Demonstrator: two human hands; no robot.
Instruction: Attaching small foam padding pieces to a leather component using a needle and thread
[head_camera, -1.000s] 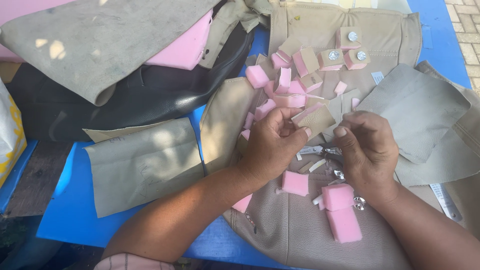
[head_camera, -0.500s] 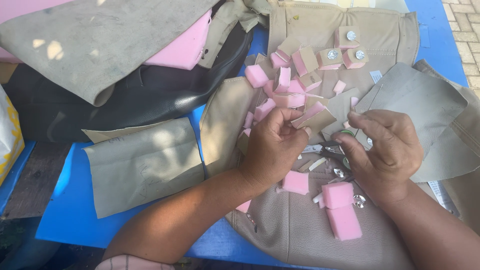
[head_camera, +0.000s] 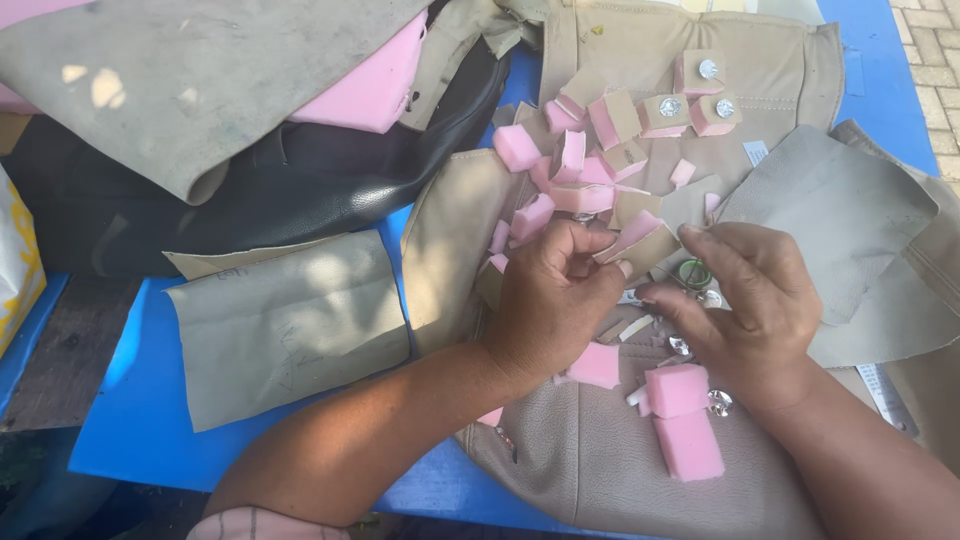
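Left hand (head_camera: 550, 300) is curled, pinching a tan-backed foam piece (head_camera: 640, 240) at its lower edge. Right hand (head_camera: 750, 300) sits just right of it, fingers bent around a small ring (head_camera: 694, 272). Both are over the beige cover (head_camera: 600, 450) on the blue counter (head_camera: 130, 400), pink foam blocks (head_camera: 680, 415) just below the hands.

left arm: came in from the bottom left, forearm bare, angled up toward the middle
left hand (head_camera: 550, 300): knuckles up, fingers curled in
right arm: came in from the bottom right corner
right hand (head_camera: 750, 300): palm down, fingers bent, fingertips close to the left hand's
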